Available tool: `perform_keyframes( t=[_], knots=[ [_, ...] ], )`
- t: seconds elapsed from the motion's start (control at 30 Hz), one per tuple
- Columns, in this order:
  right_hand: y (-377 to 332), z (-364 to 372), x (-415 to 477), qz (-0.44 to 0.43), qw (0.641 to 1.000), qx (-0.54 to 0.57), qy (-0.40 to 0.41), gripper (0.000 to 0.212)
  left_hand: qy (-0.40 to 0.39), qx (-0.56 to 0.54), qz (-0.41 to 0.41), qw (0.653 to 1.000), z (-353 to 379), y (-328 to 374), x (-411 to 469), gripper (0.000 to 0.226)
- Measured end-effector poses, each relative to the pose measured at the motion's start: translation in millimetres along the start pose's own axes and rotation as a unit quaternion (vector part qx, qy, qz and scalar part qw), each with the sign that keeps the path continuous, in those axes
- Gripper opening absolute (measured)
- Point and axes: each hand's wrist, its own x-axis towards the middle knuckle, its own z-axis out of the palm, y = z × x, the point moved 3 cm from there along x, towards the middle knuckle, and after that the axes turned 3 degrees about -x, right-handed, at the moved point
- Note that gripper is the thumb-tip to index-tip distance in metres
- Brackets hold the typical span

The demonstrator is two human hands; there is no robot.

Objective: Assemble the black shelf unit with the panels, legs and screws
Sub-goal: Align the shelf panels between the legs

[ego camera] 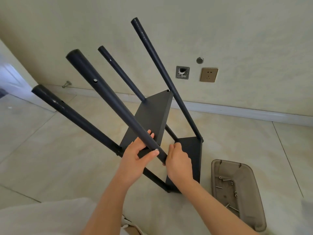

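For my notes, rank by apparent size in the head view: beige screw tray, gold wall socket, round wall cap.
1. Beige screw tray, also nearest the camera.
2. Gold wall socket.
3. Round wall cap.

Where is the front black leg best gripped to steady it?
Wrap a hand round the front leg low down, just past the screw, coming from the right as the right hand does. The tube is round and slim, and the left hand and upper panel fill the other side.
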Motion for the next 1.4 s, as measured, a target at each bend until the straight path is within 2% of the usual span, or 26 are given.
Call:
perform_keyframes(
  t=[0.2,0.47,0.57,0.8,0.97,1.1,1.27,1.4],
  knots=[
    [4,9,-1,-0.027,0.995,0.036,-0.091,0.006,0.020,-0.052,-0.075,0.996,-6,-23,-13,0.047],
    [24,14,-2,-0.029,0.994,0.057,-0.090,0.010,0.024,-0.125,-0.164,0.978,10,-59,-23,0.023],
    [36,17,0,-0.023,0.995,0.038,-0.091,0.008,0.018,-0.136,-0.181,0.974,20,-71,-27,0.032],
    [64,24,2,0.010,0.995,0.032,-0.092,0.016,0.016,-0.154,-0.233,0.960,45,-88,-39,0.030],
    [81,29,1,0.021,0.995,0.019,-0.094,0.019,-0.006,-0.174,-0.254,0.951,59,-102,-47,0.015],
    [89,34,-2,0.024,0.995,0.011,-0.101,0.019,-0.019,-0.181,-0.277,0.944,68,-118,-52,0.028],
    [96,40,-4,0.016,0.994,-0.005,-0.110,0.020,-0.018,-0.215,-0.307,0.927,76,-131,-59,0.014],
    [103,44,-3,0.034,0.994,0.001,-0.108,0.022,-0.025,-0.237,-0.322,0.916,78,-137,-58,0.012]
  ],
)
